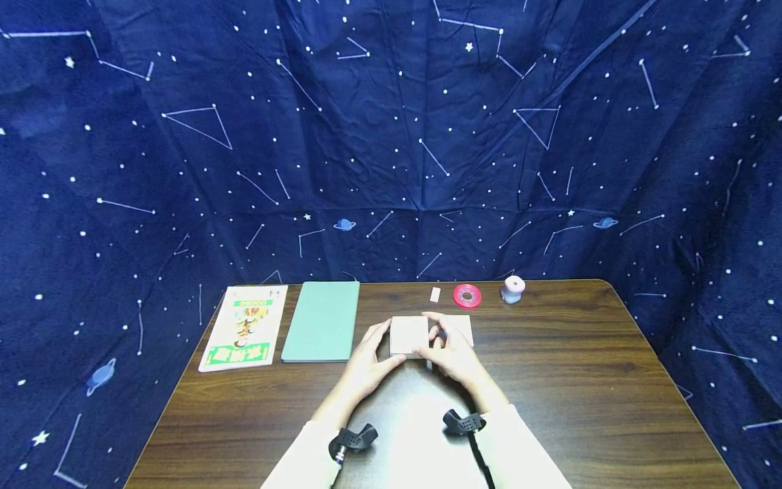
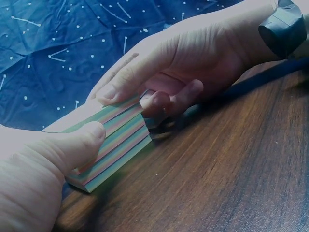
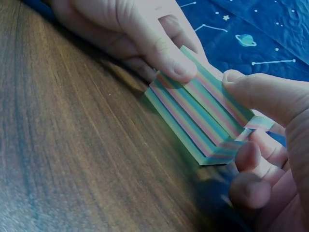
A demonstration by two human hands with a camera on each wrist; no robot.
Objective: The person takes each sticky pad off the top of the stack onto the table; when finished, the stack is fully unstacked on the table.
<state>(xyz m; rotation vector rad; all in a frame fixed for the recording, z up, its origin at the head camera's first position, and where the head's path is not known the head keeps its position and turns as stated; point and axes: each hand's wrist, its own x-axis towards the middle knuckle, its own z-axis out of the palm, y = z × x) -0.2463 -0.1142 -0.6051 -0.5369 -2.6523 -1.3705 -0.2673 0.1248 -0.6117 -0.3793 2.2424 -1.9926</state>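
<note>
A thick memo pad of stacked paper has a pale top, and its sides show pink, yellow, green and blue stripes. My left hand grips it at the left, thumb along the near striped side and fingers at the far edge. At its right end my right hand pinches the upper layers, thumb in front; the other fingers curl at that end. The layers look slightly offset from one another. Partly behind my right hand lies a pale square sheet or pad.
A teal notebook and a white booklet with green print lie at the left. Along the back are a small white block, a red ring-shaped roll and a pale spool. A starry blue cloth hangs behind the wooden table.
</note>
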